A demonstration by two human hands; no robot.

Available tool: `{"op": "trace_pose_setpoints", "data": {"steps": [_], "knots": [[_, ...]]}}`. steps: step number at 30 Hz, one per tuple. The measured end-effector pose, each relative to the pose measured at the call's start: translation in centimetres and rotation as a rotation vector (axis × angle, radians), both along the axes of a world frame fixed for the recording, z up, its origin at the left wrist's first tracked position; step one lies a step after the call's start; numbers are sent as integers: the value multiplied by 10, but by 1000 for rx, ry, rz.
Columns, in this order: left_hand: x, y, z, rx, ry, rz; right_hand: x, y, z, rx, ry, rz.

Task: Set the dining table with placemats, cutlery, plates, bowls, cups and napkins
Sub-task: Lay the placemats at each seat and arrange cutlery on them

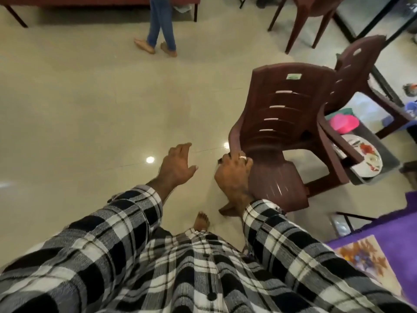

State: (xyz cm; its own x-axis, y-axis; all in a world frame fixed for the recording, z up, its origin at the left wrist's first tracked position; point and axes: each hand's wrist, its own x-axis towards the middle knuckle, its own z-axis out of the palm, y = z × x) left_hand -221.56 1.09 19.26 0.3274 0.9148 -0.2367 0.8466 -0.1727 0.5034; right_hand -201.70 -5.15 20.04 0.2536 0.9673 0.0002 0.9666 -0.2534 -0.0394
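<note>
While the floral plate (367, 157) sits on the glass table (370, 177) behind the chairs, right hand (232, 171) grips the armrest of a tilted brown plastic chair (286, 123); left hand (178, 163) hangs loose, fingers spread, grasping nothing, over the tiled floor (90, 98)

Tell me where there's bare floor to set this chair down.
Bare floor lies left of the chair, between the left hand and the other person's feet. Right of the chair it is crowded: a second chair, a plate, table legs.
</note>
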Motion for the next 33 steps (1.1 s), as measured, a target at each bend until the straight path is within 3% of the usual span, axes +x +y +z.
{"op": "trace_pose_setpoints", "data": {"steps": [4, 12, 18, 24, 33], "knots": [[16, 82, 7, 69, -3, 6, 21, 90, 11, -60, -41, 8], [42, 291, -18, 100, 87, -201, 35, 271, 12, -173, -164, -29], [76, 447, -6, 148, 127, -410, 54, 393, 34, -237, -151, -231], [166, 556, 6, 177, 102, -611, 112, 472, 34, -237, -177, -344], [349, 697, 1, 271, 146, -840, 262, 580, 6, -210, -111, -563]]}}
